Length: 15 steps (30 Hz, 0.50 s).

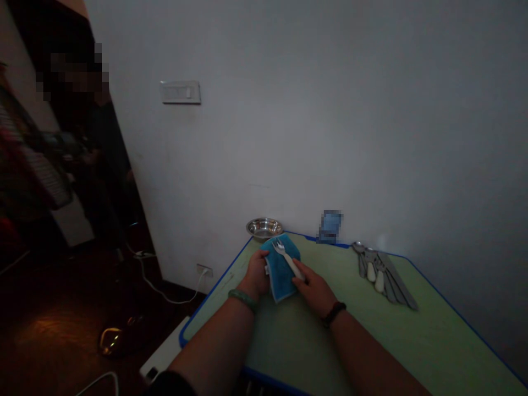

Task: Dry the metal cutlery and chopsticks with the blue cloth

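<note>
Fork [284, 256] against right fingers [303, 286] (on towel [282, 280])

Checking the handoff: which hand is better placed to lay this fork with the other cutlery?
Right hand, probably: it holds the fork's white handle, nearer the spoons and knives; the left hand holds the blue cloth.

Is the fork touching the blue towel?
Touching. The head view shows the white-handled fork lying on the blue towel, its tines and neck resting on the cloth, while the right hand holds the handle.
</note>
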Tool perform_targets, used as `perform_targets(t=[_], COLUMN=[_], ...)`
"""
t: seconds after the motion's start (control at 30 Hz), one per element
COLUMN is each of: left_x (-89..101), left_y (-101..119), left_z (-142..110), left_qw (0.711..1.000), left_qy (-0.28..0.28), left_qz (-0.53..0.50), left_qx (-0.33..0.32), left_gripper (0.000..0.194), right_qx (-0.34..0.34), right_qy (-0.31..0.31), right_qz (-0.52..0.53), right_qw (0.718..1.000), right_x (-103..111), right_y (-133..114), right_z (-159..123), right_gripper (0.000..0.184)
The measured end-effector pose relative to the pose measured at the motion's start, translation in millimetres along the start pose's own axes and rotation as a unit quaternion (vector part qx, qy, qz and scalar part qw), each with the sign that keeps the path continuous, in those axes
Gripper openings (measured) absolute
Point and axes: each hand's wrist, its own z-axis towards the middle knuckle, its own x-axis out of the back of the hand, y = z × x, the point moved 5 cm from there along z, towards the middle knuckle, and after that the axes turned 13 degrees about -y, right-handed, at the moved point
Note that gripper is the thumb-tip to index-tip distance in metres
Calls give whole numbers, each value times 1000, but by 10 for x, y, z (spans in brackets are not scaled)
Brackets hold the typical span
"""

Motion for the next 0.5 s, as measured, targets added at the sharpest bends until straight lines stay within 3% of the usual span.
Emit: perform_targets(t=[0.37,0.5], left_x=[-43,-25], left_y=[40,56], left_z=[-3,-16], left_qw=[999,999], left_qy=[-3,24], left_qz=[-24,-18], left_qx=[-34,-43], left_gripper=[48,49], right_qx=[-9,-9], right_qy=[-13,-16], right_qz=[4,10], right_qw=[1000,1000], right_x=[-16,-23], right_y=[-29,-31], right_z=[0,3], right_gripper=[53,53])
